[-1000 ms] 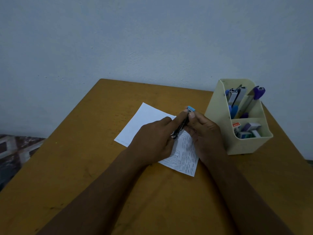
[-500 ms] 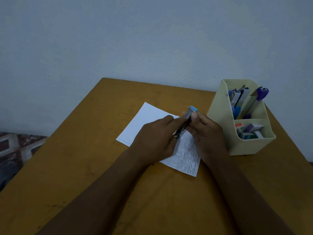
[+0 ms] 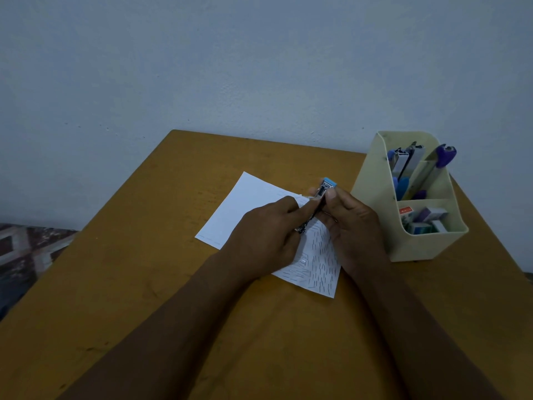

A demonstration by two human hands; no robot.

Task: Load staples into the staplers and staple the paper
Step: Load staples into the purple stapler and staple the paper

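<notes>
A small stapler (image 3: 325,189) with a light blue end and metal body is held tilted just above the white paper (image 3: 245,203). My left hand (image 3: 265,235) grips its lower part, the forefinger lying along the body. My right hand (image 3: 352,229) pinches its upper end from the right, thumb on top. The paper lies flat on the wooden table (image 3: 129,284); its near half carries several short dark staple marks (image 3: 317,267). The hands hide the middle of the sheet and most of the stapler.
A cream desk organizer (image 3: 375,197) stands right of the hands, holding more staplers (image 3: 403,163), a purple-ended one (image 3: 444,155) and small staple boxes (image 3: 424,219) in front. A grey wall rises behind the table. Patterned floor (image 3: 26,249) shows past the table's left edge.
Both hands keep hold of the stapler over the paper. Its blue end has tipped slightly further up and to the right; the view has shifted a little.
</notes>
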